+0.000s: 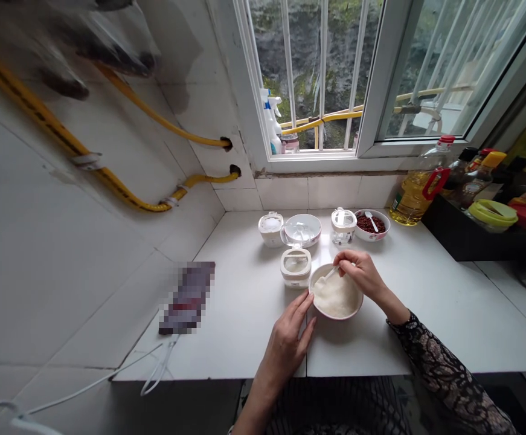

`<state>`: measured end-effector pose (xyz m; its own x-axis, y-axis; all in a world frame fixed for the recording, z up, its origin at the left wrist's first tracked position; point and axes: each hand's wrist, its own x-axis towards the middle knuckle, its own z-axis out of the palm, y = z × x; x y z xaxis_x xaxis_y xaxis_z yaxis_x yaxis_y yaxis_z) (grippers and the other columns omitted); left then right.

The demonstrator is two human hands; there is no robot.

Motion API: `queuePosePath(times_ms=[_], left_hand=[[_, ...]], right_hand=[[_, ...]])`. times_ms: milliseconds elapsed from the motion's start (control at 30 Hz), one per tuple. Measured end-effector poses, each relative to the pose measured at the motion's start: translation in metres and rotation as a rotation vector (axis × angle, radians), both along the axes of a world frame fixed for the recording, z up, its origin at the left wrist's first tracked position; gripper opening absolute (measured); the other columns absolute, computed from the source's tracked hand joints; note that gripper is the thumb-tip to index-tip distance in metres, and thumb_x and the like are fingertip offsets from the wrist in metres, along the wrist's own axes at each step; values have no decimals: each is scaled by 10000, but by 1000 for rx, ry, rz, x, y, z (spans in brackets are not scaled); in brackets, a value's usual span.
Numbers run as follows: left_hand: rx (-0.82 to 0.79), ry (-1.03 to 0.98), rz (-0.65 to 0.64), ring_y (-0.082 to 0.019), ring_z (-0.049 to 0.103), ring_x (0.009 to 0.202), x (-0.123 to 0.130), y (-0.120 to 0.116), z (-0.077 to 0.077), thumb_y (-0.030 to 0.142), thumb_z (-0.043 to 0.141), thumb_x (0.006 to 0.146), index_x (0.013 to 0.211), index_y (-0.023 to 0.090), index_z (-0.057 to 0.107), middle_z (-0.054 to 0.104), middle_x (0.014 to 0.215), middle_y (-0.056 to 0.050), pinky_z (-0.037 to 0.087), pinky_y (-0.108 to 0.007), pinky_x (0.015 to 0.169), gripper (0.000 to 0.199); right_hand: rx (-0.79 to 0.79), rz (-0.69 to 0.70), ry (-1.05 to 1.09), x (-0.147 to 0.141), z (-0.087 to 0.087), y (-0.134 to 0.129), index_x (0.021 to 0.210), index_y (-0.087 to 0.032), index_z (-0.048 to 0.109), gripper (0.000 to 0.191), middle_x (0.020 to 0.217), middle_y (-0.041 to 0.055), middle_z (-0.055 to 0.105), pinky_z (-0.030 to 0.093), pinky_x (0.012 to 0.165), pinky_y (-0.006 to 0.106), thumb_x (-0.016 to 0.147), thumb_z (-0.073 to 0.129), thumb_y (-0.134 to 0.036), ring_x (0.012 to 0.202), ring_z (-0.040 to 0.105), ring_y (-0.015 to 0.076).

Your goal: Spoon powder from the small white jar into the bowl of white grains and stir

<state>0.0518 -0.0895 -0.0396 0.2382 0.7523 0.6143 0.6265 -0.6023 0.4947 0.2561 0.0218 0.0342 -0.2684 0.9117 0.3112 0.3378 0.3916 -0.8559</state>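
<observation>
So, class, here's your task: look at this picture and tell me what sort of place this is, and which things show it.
Most likely a home kitchen: yellow gas hoses run along the tiled wall, a bottle of cooking oil stands by the window, and small lidded jars sit on the white counter.

The one head-worn view looked forward and steeply down from above and just behind the pink-rimmed bowl [336, 316], close to it, with the bowl low and central in a wide, curved frame reaching well past it.
</observation>
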Motion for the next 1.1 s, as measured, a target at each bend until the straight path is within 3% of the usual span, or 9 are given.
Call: queuePosePath(times_ms=[133, 333, 933, 1100], left_hand=[[-11, -16, -9, -242, 606, 1287, 1, -1, 2, 145, 490, 993, 1433, 210, 453, 621, 1369, -148, 555, -386, 1036, 447], [-2, -56, -31, -246, 608, 1286, 2, -2, 4, 138, 504, 981, 1301, 211, 533, 623, 1357, -150, 552, -380, 1029, 330], [2, -72, -24, -245, 615, 1280, 3, -2, 4, 111, 512, 961, 1293, 211, 549, 633, 1356, -146, 555, -367, 1023, 348], [-2, -67, -33, -253, 618, 1276, 3, -1, 4, 98, 512, 952, 1296, 209, 543, 633, 1353, -153, 560, -376, 1016, 363]], right_hand=[[-241, -23, 203, 5, 4, 6, 643, -192, 659, 155, 493, -22, 568, 427, 590, 289, 677, 523, -257, 515, 521, 148], [-309, -39, 293, 4, 6, 7, 620, -184, 671, 154, 483, -22, 564, 419, 607, 290, 629, 551, -280, 518, 497, 134], [-350, -56, 399, 6, 9, 9, 660, -183, 692, 132, 513, -14, 588, 457, 659, 321, 654, 614, -290, 551, 534, 149], [-123, -56, 358, -10, 9, -2, 836, -195, 686, 152, 674, 16, 680, 497, 741, 345, 818, 591, -313, 673, 633, 187]])
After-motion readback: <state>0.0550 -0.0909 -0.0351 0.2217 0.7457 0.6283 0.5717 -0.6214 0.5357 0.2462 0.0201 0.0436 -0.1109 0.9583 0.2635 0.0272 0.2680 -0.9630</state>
